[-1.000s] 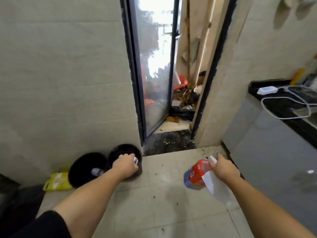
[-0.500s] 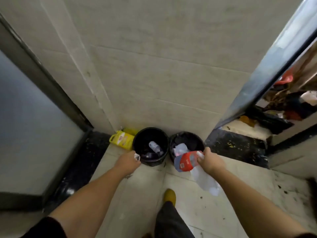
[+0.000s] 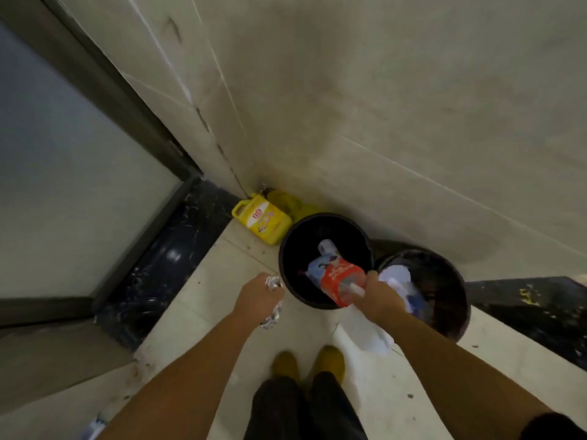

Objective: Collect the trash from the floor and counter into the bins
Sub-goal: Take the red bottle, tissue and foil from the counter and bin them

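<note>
Yellow jug [image 3: 261,224] beside left bin [image 3: 287,246], against the wall [image 3: 381,106].

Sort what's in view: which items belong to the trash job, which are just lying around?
Job:
- left hand gripping crumpled foil
- right hand holding red-and-blue pouch and white paper
- left bin, trash already inside
- right bin, white trash inside

Lying about:
- yellow jug by the wall
- yellow item behind it, unclear what
</note>
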The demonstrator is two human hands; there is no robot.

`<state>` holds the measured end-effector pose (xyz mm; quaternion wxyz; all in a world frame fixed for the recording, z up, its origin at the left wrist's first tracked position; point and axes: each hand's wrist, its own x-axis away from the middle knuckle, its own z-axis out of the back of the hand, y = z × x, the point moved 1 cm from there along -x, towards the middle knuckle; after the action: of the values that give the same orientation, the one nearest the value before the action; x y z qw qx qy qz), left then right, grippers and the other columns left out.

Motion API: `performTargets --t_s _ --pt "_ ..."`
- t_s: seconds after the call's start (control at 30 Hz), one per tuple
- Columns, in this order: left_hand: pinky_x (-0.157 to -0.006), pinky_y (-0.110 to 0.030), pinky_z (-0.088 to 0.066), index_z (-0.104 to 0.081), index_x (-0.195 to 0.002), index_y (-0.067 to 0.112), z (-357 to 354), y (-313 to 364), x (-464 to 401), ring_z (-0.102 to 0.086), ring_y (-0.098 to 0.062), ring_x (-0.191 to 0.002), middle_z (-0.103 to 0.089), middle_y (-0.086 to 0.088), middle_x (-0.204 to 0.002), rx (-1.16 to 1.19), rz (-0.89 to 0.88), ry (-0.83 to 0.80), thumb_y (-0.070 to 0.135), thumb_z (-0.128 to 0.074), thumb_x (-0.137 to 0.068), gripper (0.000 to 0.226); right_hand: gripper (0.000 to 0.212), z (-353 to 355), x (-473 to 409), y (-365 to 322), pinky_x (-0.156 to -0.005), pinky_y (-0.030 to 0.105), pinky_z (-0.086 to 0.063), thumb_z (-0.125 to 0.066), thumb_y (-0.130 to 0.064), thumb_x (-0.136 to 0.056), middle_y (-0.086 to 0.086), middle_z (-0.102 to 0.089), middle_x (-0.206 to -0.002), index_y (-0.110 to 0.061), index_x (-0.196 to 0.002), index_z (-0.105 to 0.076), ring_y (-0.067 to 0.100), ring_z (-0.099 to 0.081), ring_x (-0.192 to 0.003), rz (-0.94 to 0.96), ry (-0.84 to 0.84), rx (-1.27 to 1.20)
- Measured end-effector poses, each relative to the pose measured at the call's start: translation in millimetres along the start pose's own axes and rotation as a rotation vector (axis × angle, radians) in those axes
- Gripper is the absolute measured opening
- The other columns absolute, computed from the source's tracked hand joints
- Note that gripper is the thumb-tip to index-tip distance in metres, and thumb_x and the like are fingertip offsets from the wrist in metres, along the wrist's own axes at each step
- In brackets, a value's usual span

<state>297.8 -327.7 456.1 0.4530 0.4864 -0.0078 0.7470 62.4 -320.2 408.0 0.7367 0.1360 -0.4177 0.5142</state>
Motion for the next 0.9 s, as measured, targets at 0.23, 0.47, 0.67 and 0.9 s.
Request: performTargets --t_s 0.23,0.47,0.67,0.9 --pt "-0.078 -0.028 -0.04 -0.06 -0.099 0.004 -68 -59 -99 -0.055 -0.024 -0.086 -0.062 -0.015 -0.093 0.052 0.062 -0.057 0.018 -0.055 -0.09 0.018 0.059 -110 -133 -2 -0.094 0.046 -0.046 -0.053 -0.037 -0.092 0.024 -0.051 -0.129 0.0 -0.132 -0.03 0.041 -0.055 -0.116 -0.072 -0.009 -0.097" --pt "-0.073 -0.017 -0.041 -0.059 -0.105 0.012 -76 -85 -116 -0.054 -0.014 -0.08 -0.058 -0.002 -0.093 0.023 0.088 -0.078 0.017 -0.055 -0.09 0.016 0.059 -143 -164 2 -0.098 0.048 -0.047 -0.054 -0.028 -0.093 0.026 -0.05 -0.132 -0.001 -0.137 -0.025 0.043 -0.053 -0.118 -0.13 -0.067 -0.106" --pt "-0.078 -0.028 -0.039 -0.059 -0.104 0.006 -67 -24 -94 -0.055 -0.024 -0.087 -0.061 -0.013 -0.096 -0.057 0.035 -0.1 0.019 -0.055 -0.09 0.02 0.052 -73 -121 22 -0.099 0.044 -0.044 -0.052 -0.038 -0.093 0.021 -0.053 -0.132 -0.008 -0.134 -0.039 0.04 -0.053 -0.12 -0.134 -0.042 -0.169" --pt "-0.086 -0.035 -0.045 -0.058 -0.107 0.002 -144 110 -70 -0.058 -0.031 -0.095 -0.061 -0.018 -0.1 -0.141 -0.214 -0.241 0.02 -0.055 -0.09 0.024 0.04 20 -56 125 -0.095 0.044 -0.047 -0.042 -0.037 -0.097 0.018 -0.057 -0.127 -0.01 -0.127 -0.051 0.036 -0.056 -0.114 -0.243 0.174 -0.296"
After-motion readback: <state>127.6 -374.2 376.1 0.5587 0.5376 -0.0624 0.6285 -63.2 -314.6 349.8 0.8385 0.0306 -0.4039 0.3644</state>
